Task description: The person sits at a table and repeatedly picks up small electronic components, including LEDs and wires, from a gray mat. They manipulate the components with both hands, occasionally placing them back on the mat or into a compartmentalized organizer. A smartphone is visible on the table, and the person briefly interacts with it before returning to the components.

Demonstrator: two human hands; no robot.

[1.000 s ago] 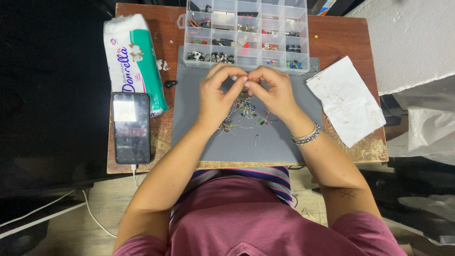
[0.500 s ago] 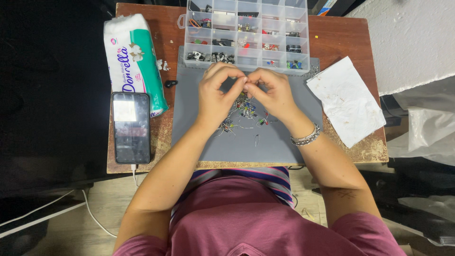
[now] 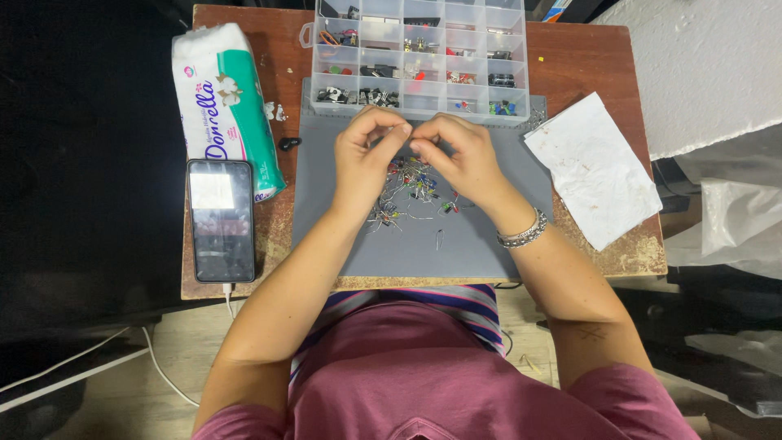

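Both hands meet fingertip to fingertip above the parts pile (image 3: 414, 186) on the grey mat (image 3: 481, 244). The left hand (image 3: 366, 159) is curled, thumb and forefinger pinched; the right hand (image 3: 460, 156) likewise pinches. What they hold is too small to tell. The organizer box (image 3: 419, 57) lies at twelve o'clock, the phone (image 3: 220, 220) at nine.

I see a mat (image 3: 423, 244) on the table (image 3: 586, 49). A parts box (image 3: 419, 57) sits behind it. A phone (image 3: 220, 220) lies left, paper (image 3: 590, 179) right. Small parts (image 3: 411, 195) lie on the mat.
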